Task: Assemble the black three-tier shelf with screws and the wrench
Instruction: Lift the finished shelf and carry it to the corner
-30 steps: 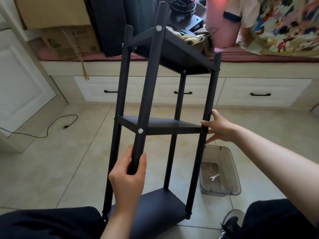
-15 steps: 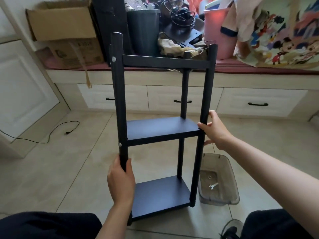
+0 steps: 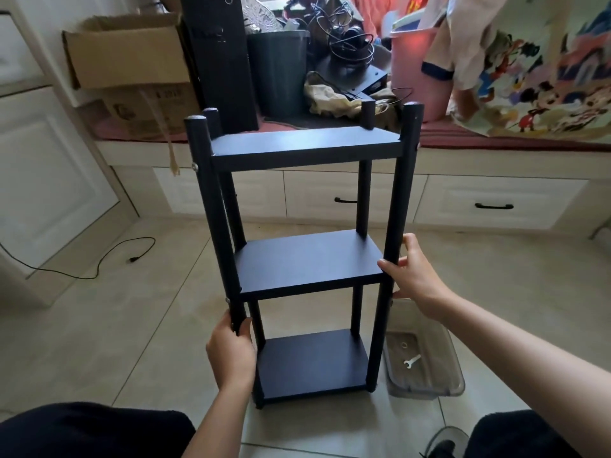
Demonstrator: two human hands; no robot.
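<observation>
The black three-tier shelf (image 3: 302, 259) stands upright on the tiled floor (image 3: 132, 325) in the middle of the frame, all three boards seated between four round posts, with silver screw heads (image 3: 194, 166) showing on the near-left post at the top and middle tiers. The left hand (image 3: 231, 353), coming up from the lower centre, has its grip closed around the near-left post just under the middle board, thumb on one side and fingers on the other. The right hand (image 3: 413, 276), reaching in from the lower right, holds the near-right post at the level of the middle board: its fingers are wrapped around the post, one fingertip showing on the left side of the post and the thumb raised beside it. Just to the right of the shelf's foot, a clear plastic bin (image 3: 426, 388) sits on the floor, holding a small silver wrench (image 3: 411, 361) and a washer-like ring (image 3: 404, 345). The person's dark-clad knees fill the lower corners. Behind the shelf, across the upper frame, a window bench with white drawers (image 3: 489, 201) carries a cardboard box (image 3: 132, 51), a dark cylindrical bin (image 3: 277, 72), tangled cables and a cartoon-print cloth (image 3: 542, 81). A black cord (image 3: 99, 262) trails over the floor at the left.
</observation>
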